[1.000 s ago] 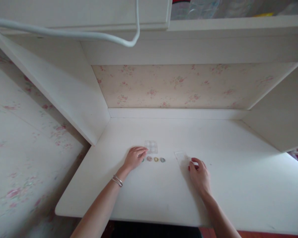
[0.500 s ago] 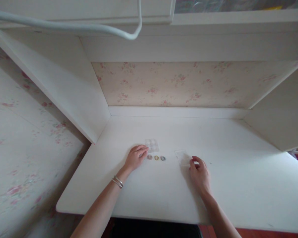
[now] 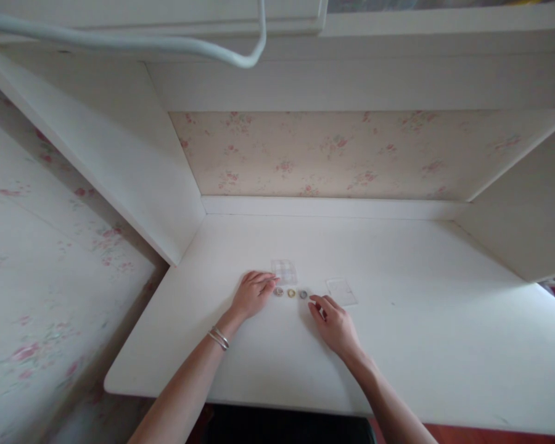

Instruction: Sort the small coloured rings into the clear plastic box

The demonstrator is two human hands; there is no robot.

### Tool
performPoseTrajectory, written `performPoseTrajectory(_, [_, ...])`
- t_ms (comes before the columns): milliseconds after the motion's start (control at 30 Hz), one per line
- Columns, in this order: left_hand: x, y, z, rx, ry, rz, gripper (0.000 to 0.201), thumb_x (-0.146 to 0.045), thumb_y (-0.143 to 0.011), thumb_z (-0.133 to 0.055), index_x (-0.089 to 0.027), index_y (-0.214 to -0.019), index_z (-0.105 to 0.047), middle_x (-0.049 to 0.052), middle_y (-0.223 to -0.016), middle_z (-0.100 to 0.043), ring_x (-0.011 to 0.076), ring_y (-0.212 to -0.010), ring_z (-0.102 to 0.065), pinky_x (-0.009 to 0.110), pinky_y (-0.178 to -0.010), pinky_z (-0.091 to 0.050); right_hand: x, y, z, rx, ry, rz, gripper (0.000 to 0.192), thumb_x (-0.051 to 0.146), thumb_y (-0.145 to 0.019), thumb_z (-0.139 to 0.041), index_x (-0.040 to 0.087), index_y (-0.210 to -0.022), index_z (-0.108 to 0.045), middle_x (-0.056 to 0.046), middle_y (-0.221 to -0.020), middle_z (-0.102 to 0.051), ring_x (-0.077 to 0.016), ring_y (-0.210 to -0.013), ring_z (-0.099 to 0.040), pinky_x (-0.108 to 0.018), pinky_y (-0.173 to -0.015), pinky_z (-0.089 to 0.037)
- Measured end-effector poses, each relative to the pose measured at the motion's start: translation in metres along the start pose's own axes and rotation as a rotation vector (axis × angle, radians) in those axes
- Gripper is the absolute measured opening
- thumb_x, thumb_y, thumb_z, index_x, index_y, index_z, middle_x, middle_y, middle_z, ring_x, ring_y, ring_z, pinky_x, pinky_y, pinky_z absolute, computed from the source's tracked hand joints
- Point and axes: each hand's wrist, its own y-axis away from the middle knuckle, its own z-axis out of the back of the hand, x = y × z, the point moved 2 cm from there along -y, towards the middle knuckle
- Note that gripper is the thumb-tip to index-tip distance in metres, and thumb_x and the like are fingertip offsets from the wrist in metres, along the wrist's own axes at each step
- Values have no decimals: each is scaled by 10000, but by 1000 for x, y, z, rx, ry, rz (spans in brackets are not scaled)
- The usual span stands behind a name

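Three small rings lie in a row on the white desk: a pinkish ring (image 3: 279,291), a gold-coloured ring (image 3: 291,293) and a grey ring (image 3: 303,295). Behind them is a clear plastic box (image 3: 285,271) divided into compartments. My left hand (image 3: 254,293) rests at the box's left front corner, fingers extended, with the pinkish ring just beside its fingertips. Just right of the grey ring is my right hand (image 3: 330,320), its thumb and index finger apart and nothing visible between them. A flat clear plastic lid (image 3: 341,291) lies behind the right hand.
The white desk (image 3: 268,364) has an upright side panel (image 3: 134,142) at the left and another (image 3: 531,203) at the right. A cabinet and a white curved tube (image 3: 166,46) hang overhead. Flowered wallpaper (image 3: 324,154) covers the back.
My right hand has let go of the clear lid, which stays on the desk, and has moved left to the grey ring. My left hand has hardly moved.
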Motion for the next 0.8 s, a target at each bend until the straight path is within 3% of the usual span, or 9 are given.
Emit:
performPoseTrajectory(100, [2,-1,-1,-17,49,-2,352,-360,-952,-329,-318,-1109,-641,-17,-1151,-641,164,-1090,-531,385,-1016,-345,-1,-9,-6,-28,-24,-11,344,418,-895,-377,237,-1044,-630,-30,-851,-651,-134,-635,-579,-254,-627,-444])
performPoseTrajectory(300, [12,14,6,-223,212,135,313,-384,-912,-422,-207,-929,-681,53,-968,-653,172,-952,-575,325,-889,-459,-12,-12,-12,-100,-127,-63,420,470,-895,-346,187,-1010,-634,-68,-857,-656,-146,-629,-569,-266,-639,-456])
performPoseTrajectory(433, [9,32,5,-174,223,150,268,-364,-900,-445,-212,-903,-666,55,-913,-627,167,-881,-574,300,-789,-495,-14,-11,-13,-92,-126,-57,427,481,-894,-341,194,-1004,-638,-70,-864,-665,-156,-654,-580,-272,-660,-460])
performPoseTrajectory(533, [4,40,2,-146,158,125,192,-330,-869,-504,-228,-928,-656,52,-921,-605,173,-888,-565,314,-810,-492,-14,-12,-13,-74,-122,-40,409,469,-896,-353,198,-994,-643,-67,-866,-671,-150,-647,-586,-261,-651,-456])
performPoseTrajectory(800, [-4,38,-4,-123,-17,93,148,-251,-872,-494,-223,-859,-639,52,-868,-558,180,-851,-541,336,-803,-475,-13,-12,-11,-73,-129,-34,357,435,-897,-383,211,-958,-655,-51,-860,-673,-142,-646,-597,-242,-644,-449])
